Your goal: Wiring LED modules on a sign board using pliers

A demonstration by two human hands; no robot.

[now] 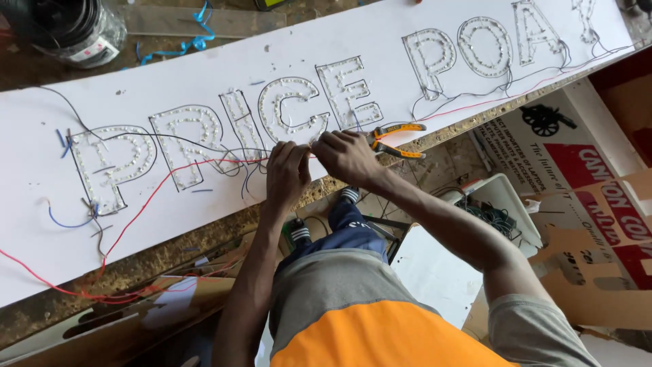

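A long white sign board (204, 75) lies across a rough wooden bench. It carries large letter outlines filled with small clear bulbs (292, 109) and joined by thin black, blue and red wires. My left hand (285, 173) and my right hand (348, 156) meet at the board's near edge. Both pinch a red wire (204, 163) that runs left across the letters. Orange-handled pliers (399, 139) lie on the board against my right hand, handles spread. Whether my fingers grip the pliers is hidden.
A clear jar with a coil of black cable (68, 27) stands at the far left, with blue ribbon (193, 37) beside it. Red wire (102, 292) hangs off the bench front. Printed cardboard boxes (598, 204) and a white bin of wires (496, 214) sit below right.
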